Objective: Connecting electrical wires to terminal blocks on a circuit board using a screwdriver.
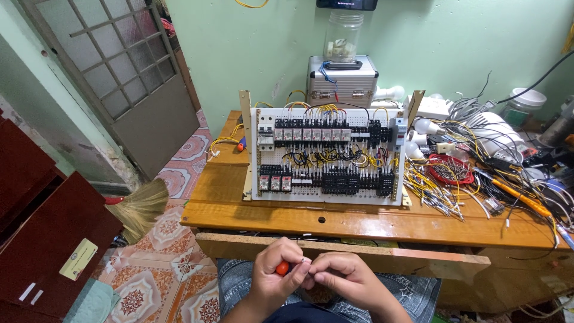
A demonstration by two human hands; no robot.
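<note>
Nearest the camera, over the lap, a small orange-handled tool (282,268) is clamped in the curled fingers of the left hand (276,276), while the right hand (344,277) is closed beside it, fingertips pinched together on something too small to be made out, possibly a wire end. To the far left, a pale rectangular label (78,259) is seen on the dark red cabinet (54,230). On the wooden table (287,215), the white wiring panel (327,157) appears largely populated: rows of breakers and relays are mounted and many yellow and black leads are run. Work is judged unfinished, since loose cut wires (436,188) and a red coil (451,169) are left at the right. Behind, a clear jar (343,37) is set on a metal case (342,79).
</note>
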